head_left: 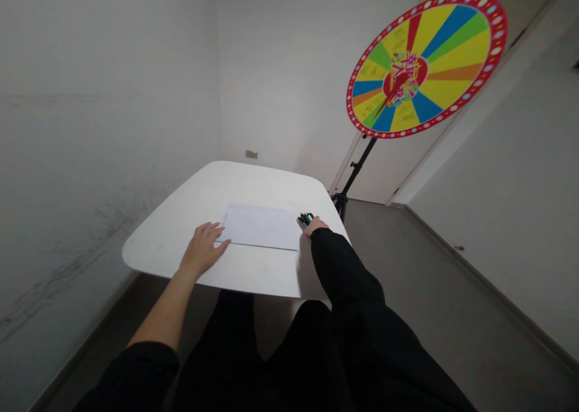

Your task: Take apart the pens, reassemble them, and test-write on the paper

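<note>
A white sheet of paper [261, 226] lies flat on a white table [181, 231]. My left hand [202, 249] rests flat on the table with fingers stretched out, its fingertips touching the paper's near-left corner. My right hand [314, 225] is at the paper's right edge, mostly hidden behind its black sleeve, and is closed around a bunch of marker pens [305, 218] with dark and green caps.
A colourful prize wheel [425, 65] stands on a black tripod [350, 180] just beyond the table's right corner. White walls close in on the left and behind. Grey floor opens to the right. My black-clad legs are under the table's near edge.
</note>
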`<action>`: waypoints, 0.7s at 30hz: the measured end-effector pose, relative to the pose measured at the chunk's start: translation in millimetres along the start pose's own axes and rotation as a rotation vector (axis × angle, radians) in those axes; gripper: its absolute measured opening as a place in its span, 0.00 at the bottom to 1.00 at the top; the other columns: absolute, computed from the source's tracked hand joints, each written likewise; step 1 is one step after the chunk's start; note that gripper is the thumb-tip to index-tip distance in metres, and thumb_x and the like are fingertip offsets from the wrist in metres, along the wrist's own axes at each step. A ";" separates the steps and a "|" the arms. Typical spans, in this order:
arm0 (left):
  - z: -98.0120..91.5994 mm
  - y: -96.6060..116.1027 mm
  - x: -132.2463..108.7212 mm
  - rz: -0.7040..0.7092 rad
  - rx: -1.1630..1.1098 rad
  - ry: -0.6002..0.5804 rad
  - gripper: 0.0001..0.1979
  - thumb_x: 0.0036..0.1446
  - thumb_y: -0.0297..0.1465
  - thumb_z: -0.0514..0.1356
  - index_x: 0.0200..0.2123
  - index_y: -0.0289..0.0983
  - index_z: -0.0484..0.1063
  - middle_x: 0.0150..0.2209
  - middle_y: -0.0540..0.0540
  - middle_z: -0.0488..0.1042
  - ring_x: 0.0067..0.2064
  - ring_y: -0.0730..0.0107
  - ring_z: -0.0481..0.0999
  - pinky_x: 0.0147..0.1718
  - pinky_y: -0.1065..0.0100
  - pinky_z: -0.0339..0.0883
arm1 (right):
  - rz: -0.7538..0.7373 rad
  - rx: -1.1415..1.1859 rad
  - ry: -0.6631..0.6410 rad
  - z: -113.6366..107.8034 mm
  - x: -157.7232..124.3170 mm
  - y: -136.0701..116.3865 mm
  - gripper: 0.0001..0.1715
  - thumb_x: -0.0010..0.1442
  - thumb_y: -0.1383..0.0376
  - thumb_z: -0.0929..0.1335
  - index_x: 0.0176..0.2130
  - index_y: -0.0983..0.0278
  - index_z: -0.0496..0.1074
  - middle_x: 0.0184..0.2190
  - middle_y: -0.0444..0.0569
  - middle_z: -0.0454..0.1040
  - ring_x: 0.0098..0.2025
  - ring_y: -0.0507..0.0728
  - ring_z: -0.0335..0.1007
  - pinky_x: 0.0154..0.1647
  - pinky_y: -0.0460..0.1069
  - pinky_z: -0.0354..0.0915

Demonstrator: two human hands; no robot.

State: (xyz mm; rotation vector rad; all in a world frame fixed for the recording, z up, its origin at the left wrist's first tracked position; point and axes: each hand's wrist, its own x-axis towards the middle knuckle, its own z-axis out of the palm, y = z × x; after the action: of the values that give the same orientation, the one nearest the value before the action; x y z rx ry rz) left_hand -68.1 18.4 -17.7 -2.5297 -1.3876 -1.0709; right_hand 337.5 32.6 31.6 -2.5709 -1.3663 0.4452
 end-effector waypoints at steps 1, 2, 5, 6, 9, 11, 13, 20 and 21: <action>-2.9 1.8 -0.3 0.003 -0.016 0.029 0.20 0.63 0.43 0.58 0.51 0.36 0.75 0.57 0.35 0.74 0.62 0.46 0.66 0.63 0.46 0.59 | 0.001 0.014 0.002 -2.1 -3.1 0.2 0.36 0.50 0.69 0.75 0.56 0.73 0.63 0.53 0.70 0.73 0.55 0.68 0.72 0.52 0.56 0.68; -6.2 3.7 -0.6 0.006 -0.038 0.057 0.19 0.64 0.42 0.57 0.50 0.37 0.76 0.56 0.36 0.75 0.62 0.48 0.66 0.63 0.47 0.59 | -0.001 0.031 0.000 -4.8 -6.1 0.0 0.35 0.51 0.69 0.74 0.56 0.73 0.63 0.52 0.69 0.74 0.53 0.67 0.73 0.50 0.56 0.69; -15.2 10.3 -0.9 0.004 -0.134 0.145 0.14 0.65 0.40 0.57 0.46 0.39 0.76 0.52 0.39 0.77 0.61 0.52 0.68 0.63 0.49 0.60 | -0.044 0.127 -0.039 -14.7 -15.4 -6.4 0.31 0.53 0.67 0.73 0.54 0.71 0.63 0.41 0.61 0.78 0.40 0.61 0.77 0.38 0.51 0.71; -16.9 13.4 -0.4 -0.011 -0.174 0.179 0.13 0.65 0.39 0.57 0.45 0.39 0.77 0.50 0.40 0.78 0.60 0.53 0.69 0.62 0.50 0.60 | -0.075 0.180 -0.062 -18.0 -18.9 -11.1 0.30 0.54 0.66 0.73 0.53 0.71 0.64 0.36 0.58 0.78 0.34 0.59 0.77 0.33 0.49 0.71; -15.4 28.0 5.7 -0.124 -0.327 0.275 0.12 0.65 0.39 0.56 0.41 0.40 0.77 0.46 0.41 0.80 0.56 0.54 0.73 0.61 0.50 0.61 | -0.176 0.308 -0.141 -24.2 -33.7 -33.4 0.20 0.55 0.64 0.72 0.45 0.68 0.66 0.25 0.48 0.74 0.24 0.54 0.72 0.24 0.45 0.67; -9.6 43.0 14.9 -0.269 -0.487 0.272 0.13 0.64 0.40 0.56 0.41 0.40 0.78 0.45 0.41 0.79 0.52 0.55 0.75 0.59 0.51 0.63 | -0.294 0.458 -0.307 -23.2 -49.0 -53.7 0.13 0.56 0.65 0.70 0.41 0.67 0.67 0.20 0.43 0.70 0.21 0.52 0.68 0.20 0.44 0.64; -2.4 60.6 27.7 -0.475 -0.734 0.202 0.15 0.61 0.42 0.60 0.43 0.39 0.77 0.47 0.40 0.79 0.51 0.56 0.76 0.57 0.54 0.66 | -0.422 0.598 -0.505 -17.7 -68.6 -76.2 0.17 0.55 0.67 0.70 0.45 0.66 0.66 0.18 0.41 0.68 0.21 0.53 0.68 0.18 0.43 0.63; 14.2 98.7 59.1 -0.928 -1.627 0.061 0.21 0.47 0.41 0.73 0.41 0.35 0.76 0.35 0.42 0.79 0.36 0.63 0.79 0.30 0.69 0.69 | -0.694 0.391 -0.520 10.6 -135.9 -143.7 0.65 0.50 0.70 0.74 0.72 0.67 0.34 0.32 0.48 0.78 0.26 0.53 0.71 0.27 0.46 0.69; 15.3 98.3 59.5 -0.974 -1.646 0.119 0.20 0.46 0.38 0.73 0.39 0.34 0.76 0.33 0.43 0.79 0.34 0.63 0.79 0.27 0.70 0.68 | -0.724 0.360 -0.516 13.0 -141.5 -150.0 0.67 0.50 0.70 0.74 0.72 0.68 0.31 0.35 0.51 0.79 0.28 0.53 0.72 0.30 0.47 0.70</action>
State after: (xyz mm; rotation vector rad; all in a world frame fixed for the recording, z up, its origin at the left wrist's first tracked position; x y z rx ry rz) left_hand 36.1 8.6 32.1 -1.8351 -2.2470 -3.6199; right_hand 142.2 -1.6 89.9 -1.5746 -2.0124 1.1190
